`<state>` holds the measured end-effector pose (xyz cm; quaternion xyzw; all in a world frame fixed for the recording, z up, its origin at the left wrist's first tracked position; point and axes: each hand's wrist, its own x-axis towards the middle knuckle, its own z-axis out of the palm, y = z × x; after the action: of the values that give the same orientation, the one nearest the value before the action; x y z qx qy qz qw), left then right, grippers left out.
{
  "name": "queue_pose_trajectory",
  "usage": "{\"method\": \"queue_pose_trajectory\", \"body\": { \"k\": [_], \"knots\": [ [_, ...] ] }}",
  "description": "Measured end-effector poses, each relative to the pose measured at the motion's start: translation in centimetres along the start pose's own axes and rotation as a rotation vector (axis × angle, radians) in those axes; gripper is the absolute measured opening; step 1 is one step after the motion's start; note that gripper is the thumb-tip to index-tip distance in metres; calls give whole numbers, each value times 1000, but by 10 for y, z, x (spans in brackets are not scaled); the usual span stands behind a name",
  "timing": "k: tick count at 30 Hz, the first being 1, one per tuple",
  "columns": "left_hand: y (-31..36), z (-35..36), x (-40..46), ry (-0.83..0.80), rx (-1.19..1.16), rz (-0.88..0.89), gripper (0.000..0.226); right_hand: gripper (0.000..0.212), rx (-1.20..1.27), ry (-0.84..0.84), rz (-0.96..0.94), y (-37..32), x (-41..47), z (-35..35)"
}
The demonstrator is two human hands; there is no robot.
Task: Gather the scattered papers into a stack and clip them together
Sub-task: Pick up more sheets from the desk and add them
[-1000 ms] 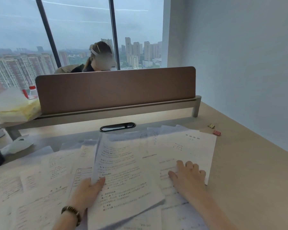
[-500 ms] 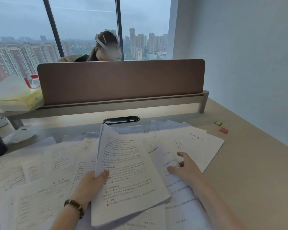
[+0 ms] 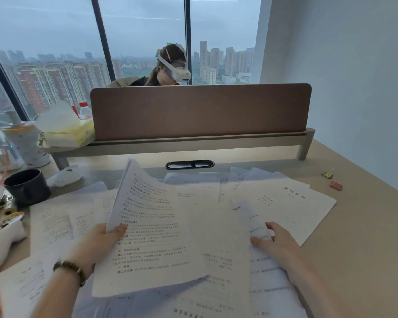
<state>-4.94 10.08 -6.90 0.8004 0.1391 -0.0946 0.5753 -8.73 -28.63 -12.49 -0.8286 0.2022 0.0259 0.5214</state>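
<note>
your left hand [image 3: 97, 239] pinches a sheet [image 3: 147, 226] by its left edge, thumb on top, the page lifted and its long axis running away from you. your right hand [image 3: 278, 243] curls its fingers round the edge of another sheet [image 3: 246, 216] just right of it — that one sits nearer the right hand. the rest of the papers [image 3: 285, 203] lie fanned over the desk [image 3: 365, 226], overlapping, mostly ahead and to both sides. two small clips [image 3: 332, 181] wait well apart, far right by the wall [image 3: 354, 88]. a dark mug [image 3: 27, 188] stands left — room there is tight.
</note>
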Motion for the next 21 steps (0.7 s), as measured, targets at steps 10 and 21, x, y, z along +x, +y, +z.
{"method": "queue_pose_trajectory", "body": {
  "k": [10,21],
  "knots": [
    [-25,19,-10,-94,-22,-16,19,43,57,-10,-61,-24,-17,41],
    [-24,22,-6,-120,-88,-12,22,40,229,34,-30,-28,-20,17]
  ]
}}
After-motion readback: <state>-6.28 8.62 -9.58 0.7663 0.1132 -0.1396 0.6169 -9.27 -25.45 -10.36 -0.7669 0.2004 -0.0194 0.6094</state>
